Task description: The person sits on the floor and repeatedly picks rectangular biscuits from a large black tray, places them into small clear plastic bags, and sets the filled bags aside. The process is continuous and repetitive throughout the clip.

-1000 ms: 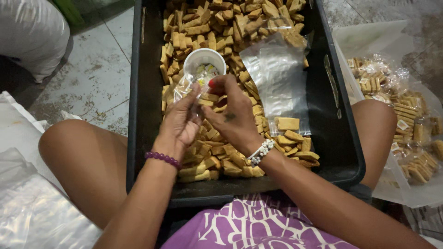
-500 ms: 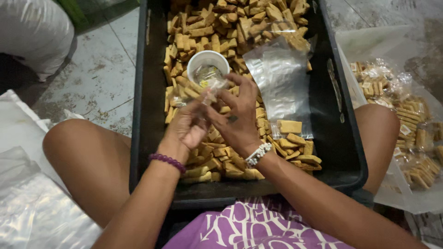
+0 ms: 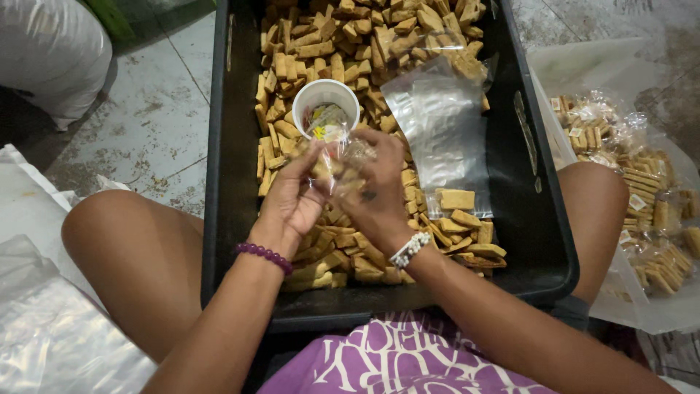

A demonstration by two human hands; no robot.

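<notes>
Left hand [image 3: 292, 204]: my fingers are pinched narrow on the left edge of a small clear bag [image 3: 337, 162], just left of the frame's centre.
Right hand [image 3: 379, 193]: curled over the bag's right side, fingers closed on the plastic; part of my grip is hidden by the bag itself.
Bag: held between both hands at the centre of the frame, over the crate [image 3: 219, 219], with a few tan pieces inside; its upper end points toward the top of the frame.
Cup [image 3: 326, 98]: white, standing among the loose biscuits [image 3: 343, 44], just above the bag and touching or nearly touching its top edge; I cannot tell which.
Key relation: the bag's long axis runs from my hands up toward the cup, so the cup lies straight beyond my grip, about equally near to both hands.
Flat bags [image 3: 441, 135]: clear empty ones lying on the biscuits, right of my right hand.
Filled packs [image 3: 642, 204]: at the right edge, outside the crate.
</notes>
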